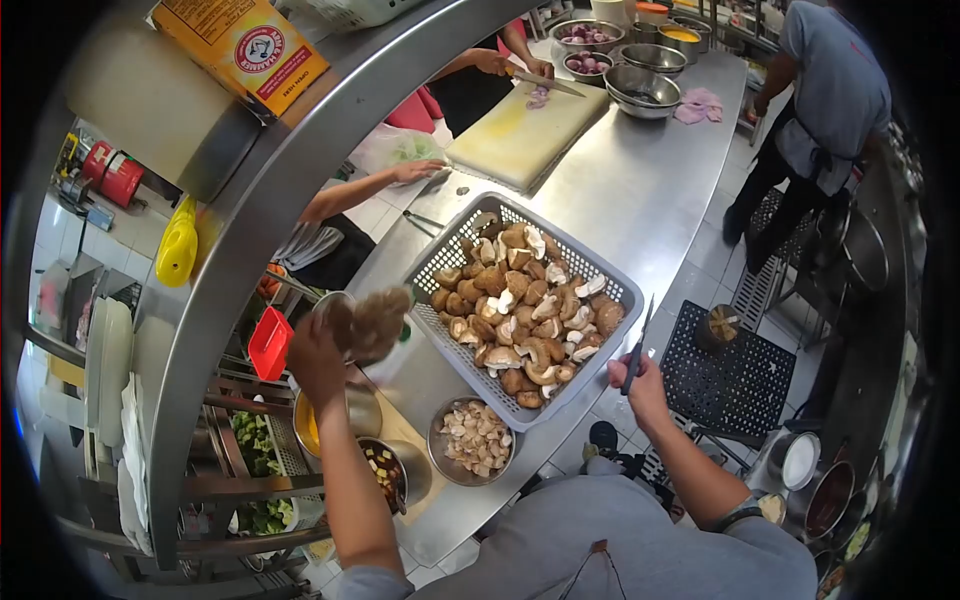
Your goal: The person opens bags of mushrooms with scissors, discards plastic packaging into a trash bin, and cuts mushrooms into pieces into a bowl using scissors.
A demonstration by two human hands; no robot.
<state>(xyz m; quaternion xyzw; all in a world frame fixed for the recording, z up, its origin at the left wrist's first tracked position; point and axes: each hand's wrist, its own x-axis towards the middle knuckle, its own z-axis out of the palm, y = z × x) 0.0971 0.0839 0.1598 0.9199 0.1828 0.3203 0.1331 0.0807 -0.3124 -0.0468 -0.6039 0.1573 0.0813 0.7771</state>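
Note:
My right hand [640, 382] is closed round the dark handle of a knife [643, 335], blade pointing up, beside the right edge of a grey perforated basket [580, 404]. Cut brown mushrooms [515, 290] with pale flesh fill the basket. To the left, my raised left hand [318, 355] grips a brown, mottled lump [378, 325], smeared by motion, so its kind is unclear. Below the basket stands a metal bowl [433, 450] of pale chopped pieces [476, 438].
Across the steel table [665, 185], another person's hands cut something purple with a knife [548, 83] on a cutting board [500, 140]. Metal bowls [645, 100] stand farther back. A shelf rail [235, 200] curves along the left. A co-worker [835, 90] stands at right.

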